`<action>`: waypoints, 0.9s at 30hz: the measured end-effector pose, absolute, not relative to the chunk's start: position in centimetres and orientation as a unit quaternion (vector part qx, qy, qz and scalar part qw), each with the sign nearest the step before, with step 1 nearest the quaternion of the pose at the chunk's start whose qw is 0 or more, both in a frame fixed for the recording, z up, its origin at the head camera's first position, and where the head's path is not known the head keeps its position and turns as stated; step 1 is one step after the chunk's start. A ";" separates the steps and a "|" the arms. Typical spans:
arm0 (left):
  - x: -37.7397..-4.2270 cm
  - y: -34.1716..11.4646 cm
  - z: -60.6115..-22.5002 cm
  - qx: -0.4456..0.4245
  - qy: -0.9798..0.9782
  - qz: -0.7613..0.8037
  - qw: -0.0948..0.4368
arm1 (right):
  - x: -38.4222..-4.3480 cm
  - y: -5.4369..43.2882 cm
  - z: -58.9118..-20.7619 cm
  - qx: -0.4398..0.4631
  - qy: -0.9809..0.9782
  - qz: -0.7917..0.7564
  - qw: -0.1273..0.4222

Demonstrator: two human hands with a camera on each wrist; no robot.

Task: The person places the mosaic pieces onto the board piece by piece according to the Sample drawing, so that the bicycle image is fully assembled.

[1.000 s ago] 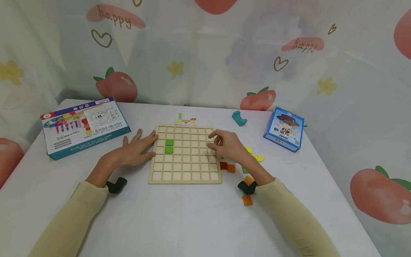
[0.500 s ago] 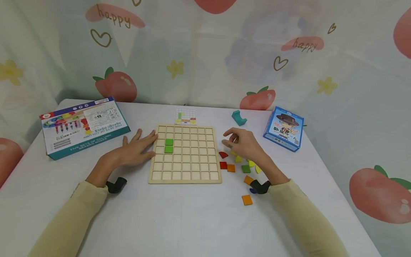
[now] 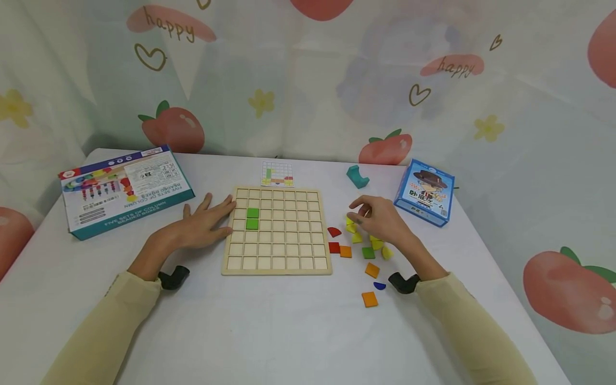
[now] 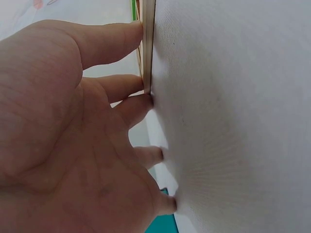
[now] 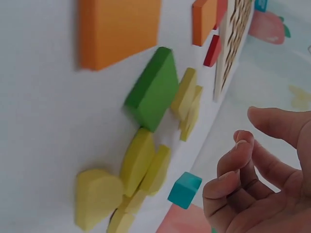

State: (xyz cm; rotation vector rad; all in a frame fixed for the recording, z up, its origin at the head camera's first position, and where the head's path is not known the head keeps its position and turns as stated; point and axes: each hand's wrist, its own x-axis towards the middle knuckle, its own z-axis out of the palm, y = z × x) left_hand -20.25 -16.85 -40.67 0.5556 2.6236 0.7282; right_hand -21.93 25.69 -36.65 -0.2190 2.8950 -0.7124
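My left hand (image 3: 199, 224) has its fingers spread, thumb and fingertips touching the left edge of a wooden grid board (image 3: 293, 230). Two green square tiles (image 3: 252, 218) lie one behind the other in the board's cells. Over several yellow tiles (image 3: 356, 238) to the right of the board hovers my right hand (image 3: 380, 218). In the right wrist view its fingers are loosely curled, the thumb (image 5: 277, 121) stands apart, and nothing is held. Nearby lie a loose green square (image 3: 368, 253), a red quarter-round tile (image 3: 334, 231), a red square (image 3: 334, 247), orange squares (image 3: 372, 270) and a blue half-round tile (image 3: 379, 285).
A small pattern card (image 3: 277, 174) lies behind the board. Further right are a teal curved block (image 3: 357, 177) and a blue box (image 3: 425, 192) with a cartoon figure. At the far left lies a flat teal-and-white box (image 3: 127, 192). A printed curtain hangs behind the table.
My right hand has moved right, from above the board's right edge to over the yellow tiles, uncovering the loose tiles. The left hand has stayed in place.
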 end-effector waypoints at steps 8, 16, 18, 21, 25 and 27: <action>-20.1 -16.6 -40.5 0.193 0.929 0.261 0.177 | -21.5 26.9 -37.3 -0.064 0.969 -0.217 0.098; -20.1 -16.7 -40.6 0.192 0.930 0.262 0.175 | -21.1 27.3 -37.7 -0.059 0.968 -0.207 0.132; -20.2 -16.7 -40.7 0.192 0.929 0.263 0.176 | -21.1 27.3 -37.8 -0.058 0.968 -0.204 0.137; -20.3 -16.7 -40.8 0.191 0.929 0.263 0.178 | -21.0 27.3 -38.0 -0.059 0.968 -0.200 0.141; -20.3 -16.8 -40.7 0.190 0.929 0.263 0.178 | -21.0 27.2 -38.0 -0.061 0.968 -0.199 0.142; -20.3 -16.8 -40.7 0.190 0.929 0.263 0.178 | -21.0 27.2 -38.0 -0.061 0.968 -0.197 0.141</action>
